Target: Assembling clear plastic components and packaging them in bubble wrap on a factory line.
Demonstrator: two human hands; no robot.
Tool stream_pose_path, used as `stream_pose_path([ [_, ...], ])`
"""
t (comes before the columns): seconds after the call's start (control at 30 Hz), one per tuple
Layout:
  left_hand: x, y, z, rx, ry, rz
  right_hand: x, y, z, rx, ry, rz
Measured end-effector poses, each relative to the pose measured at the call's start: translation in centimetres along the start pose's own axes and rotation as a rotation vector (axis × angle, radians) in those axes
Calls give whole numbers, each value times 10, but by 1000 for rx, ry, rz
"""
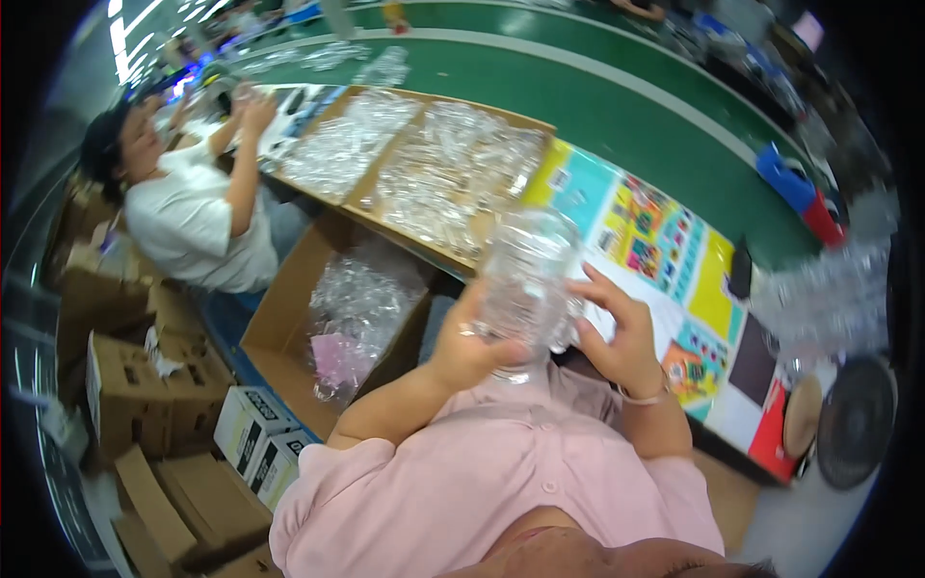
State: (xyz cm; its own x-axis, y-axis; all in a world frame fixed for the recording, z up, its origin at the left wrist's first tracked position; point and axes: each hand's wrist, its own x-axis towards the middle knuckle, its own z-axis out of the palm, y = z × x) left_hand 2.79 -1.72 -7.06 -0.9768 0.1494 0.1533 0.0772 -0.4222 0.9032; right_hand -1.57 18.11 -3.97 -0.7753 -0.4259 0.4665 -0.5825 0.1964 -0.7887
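I see a clear plastic container (525, 279) held up near the middle of the view, above the front edge of the surface (665, 289). My left hand (472, 347) is wrapped around its lower left side, fingers curled shut on it. My right hand (617, 332) sits against its right side, fingers partly spread and touching the plastic.

At 3 o'clock from the container lies a bright printed sheet (665, 241), a long rectangle of yellow, teal and white blocks with a red end. At 11 o'clock a flat cardboard tray (424, 164) in two sections holds heaps of clear plastic pieces, too many to count. At 9 o'clock an open cardboard box (337, 318) on the floor holds clear bags. Two small white cartons (260, 443) stand at 8 o'clock, with brown boxes (135, 385) beyond them. Another person in a white shirt (193, 226) sits at 10 o'clock, hands raised.
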Motion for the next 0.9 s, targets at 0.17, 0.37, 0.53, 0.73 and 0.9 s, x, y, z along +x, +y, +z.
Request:
stream_pose_path([
  [0.17,15,11,9,-109,21,45,3,6,-3,-21,22,-42],
  [0.37,9,10,13,22,-5,209,2,8,-2,-102,87,-148],
  [0.53,23,13,-4,817,-112,925,3,10,-5,-201,114,-351],
  [0.73,22,30,-1,1105,-286,1081,4,10,-6,-277,91,-360],
  [0.9,25,30,-3,1154,-291,1062,6,17,-4,-292,90,-351],
])
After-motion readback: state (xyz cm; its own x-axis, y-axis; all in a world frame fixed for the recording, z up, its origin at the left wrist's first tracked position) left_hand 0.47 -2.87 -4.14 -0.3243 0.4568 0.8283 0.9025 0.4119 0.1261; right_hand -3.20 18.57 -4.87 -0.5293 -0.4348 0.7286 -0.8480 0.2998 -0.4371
